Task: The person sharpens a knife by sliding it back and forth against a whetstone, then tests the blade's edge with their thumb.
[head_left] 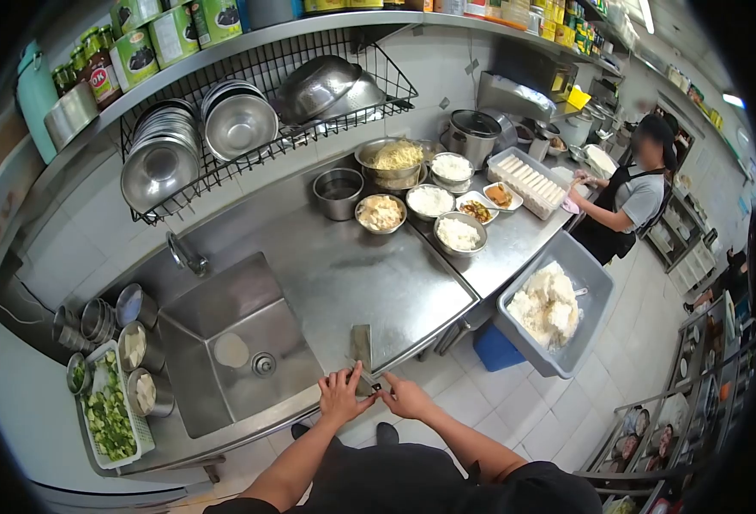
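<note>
A cleaver [361, 345] lies flat on the steel counter [352, 274] at its near edge, blade pointing away from me. My left hand [341, 395] rests at the counter edge beside the cleaver's handle, fingers spread and touching it. My right hand [405, 397] is just right of it, closed around the end of the handle [376, 387]. Both forearms reach in from below.
A sink basin [224, 343] lies left of the cleaver. Bowls of food [430, 200] crowd the far counter. A grey tub of white food [549, 308] sits at the right. Vegetable tray [108, 411] at far left. Another person [631, 193] works at the far right.
</note>
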Tool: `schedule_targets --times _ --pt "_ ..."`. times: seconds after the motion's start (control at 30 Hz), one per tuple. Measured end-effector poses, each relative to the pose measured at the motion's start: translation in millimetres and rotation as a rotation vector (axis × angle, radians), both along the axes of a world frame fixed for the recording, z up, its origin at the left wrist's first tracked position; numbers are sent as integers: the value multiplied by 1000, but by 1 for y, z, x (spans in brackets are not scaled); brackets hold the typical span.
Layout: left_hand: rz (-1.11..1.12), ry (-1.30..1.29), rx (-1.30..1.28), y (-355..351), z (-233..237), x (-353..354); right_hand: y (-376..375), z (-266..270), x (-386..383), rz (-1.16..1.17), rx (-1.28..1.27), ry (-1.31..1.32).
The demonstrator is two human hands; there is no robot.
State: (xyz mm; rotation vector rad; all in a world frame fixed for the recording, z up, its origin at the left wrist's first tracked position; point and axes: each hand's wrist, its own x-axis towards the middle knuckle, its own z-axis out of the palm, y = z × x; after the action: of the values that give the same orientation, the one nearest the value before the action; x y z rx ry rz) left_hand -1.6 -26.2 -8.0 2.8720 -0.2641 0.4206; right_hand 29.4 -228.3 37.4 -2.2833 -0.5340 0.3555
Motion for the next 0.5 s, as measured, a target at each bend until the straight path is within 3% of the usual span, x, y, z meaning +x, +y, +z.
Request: schedule_targets --times 0.1,0.13,0.23,0.27,0.33,0.4,0.43,0.47,0.5 --pt "-13 17 20 2 3 -1 -21 -16 10 -140 154 -85" --pt "-7 19 20 2 4 -1 -27 2 15 -189 193 -85" --pt "-17 31 9 1 5 -3 -58 70 41 -314 366 -193" --pt "-18 27 5 1 4 -2 -70 101 49 -327 599 -10" --pt "-15 36 6 2 3 -2 -92 192 47 -329 870 -73" --pt "-17 31 4 1 2 -1 -120 265 42 -135 825 -619" --pt "-14 38 8 1 3 2 -122 298 34 -41 1100 -735" --pt "-12 35 33 1 4 1 -133 332 16 110 1147 -827" --pt "-9 33 57 1 4 -1 -141 342 -3 453 1801 -726"
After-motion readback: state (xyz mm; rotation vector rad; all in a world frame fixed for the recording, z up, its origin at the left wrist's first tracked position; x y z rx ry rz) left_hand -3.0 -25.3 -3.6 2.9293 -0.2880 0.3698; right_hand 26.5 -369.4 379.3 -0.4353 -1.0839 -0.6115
